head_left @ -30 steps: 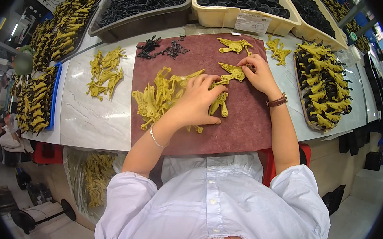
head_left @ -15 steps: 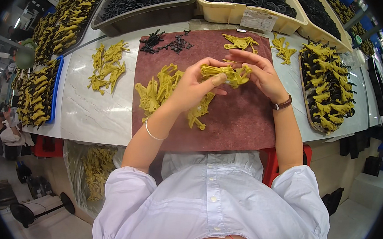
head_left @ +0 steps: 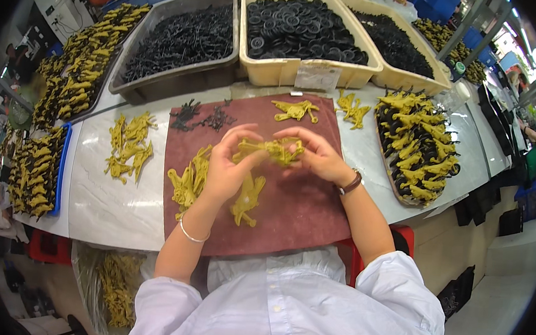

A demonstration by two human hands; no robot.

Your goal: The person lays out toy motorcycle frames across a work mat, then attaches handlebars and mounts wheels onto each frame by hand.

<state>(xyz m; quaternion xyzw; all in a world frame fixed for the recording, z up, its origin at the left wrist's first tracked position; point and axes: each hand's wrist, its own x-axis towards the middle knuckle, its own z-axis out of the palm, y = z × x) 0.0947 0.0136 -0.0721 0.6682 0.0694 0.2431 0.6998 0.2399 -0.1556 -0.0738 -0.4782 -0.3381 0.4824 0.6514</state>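
Between both hands, above the dark red cloth (head_left: 302, 214), I hold a yellow molded plastic part (head_left: 277, 150). My left hand (head_left: 229, 169) is closed round its left end, with the thumb along the near side. My right hand (head_left: 322, 160) pinches the right end with curved fingers; its fingertips are partly hidden. Beneath and beside my left wrist lies a pile of similar yellow parts (head_left: 184, 186), with more of them (head_left: 248, 200) to the right of that wrist. Beyond my hands a yellow part (head_left: 296, 110) lies on the cloth, near small black pieces (head_left: 215, 119).
Behind the cloth stand a grey bin (head_left: 120, 83) of thin black pieces and a cream bin (head_left: 281, 74) of black wheels. A tray of yellow-and-black assemblies (head_left: 415, 151) sits at the right. Loose yellow parts (head_left: 131, 144) lie left, near a blue-edged tray (head_left: 63, 170).
The view has tilted up, so more of the bins shows and the table sits lower. Both hands still hold the yellow part, which is turned to a different angle.
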